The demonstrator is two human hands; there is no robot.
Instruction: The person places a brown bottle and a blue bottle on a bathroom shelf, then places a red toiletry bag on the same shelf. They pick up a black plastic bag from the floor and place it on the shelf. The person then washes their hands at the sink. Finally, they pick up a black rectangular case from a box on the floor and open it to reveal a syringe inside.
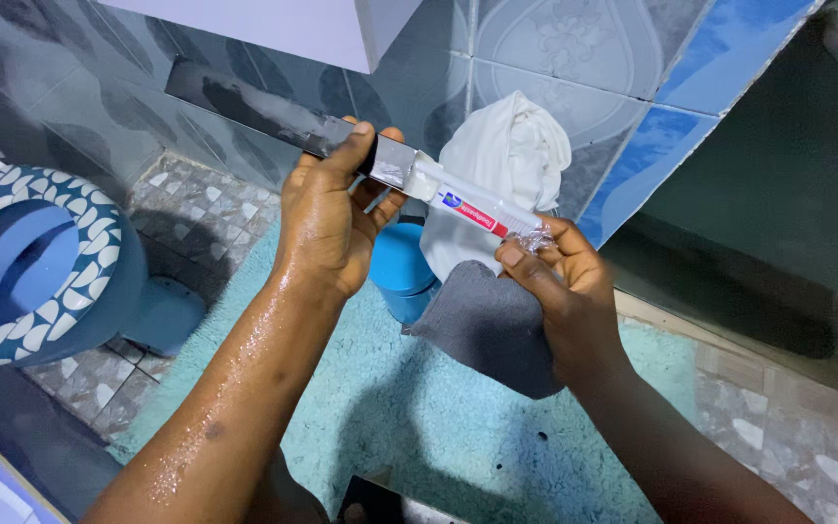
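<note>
My left hand [327, 218], wet, grips a long flat shiny metal strip [254, 107] that reaches up and to the left and carries white smears. My right hand [560, 277] pinches the crimped end of a white and red toothpaste tube [472, 209]. The tube's nozzle end meets the strip just beside my left thumb. A grey cloth [492, 330] hangs from under my right hand's fingers.
A white cloth [506, 155] is draped over a blue container [400, 267] behind my hands. A blue toilet with a patterned seat cover [21, 262] stands at the left. A teal mat [438, 417] covers the tiled floor. A dark opening lies at the right.
</note>
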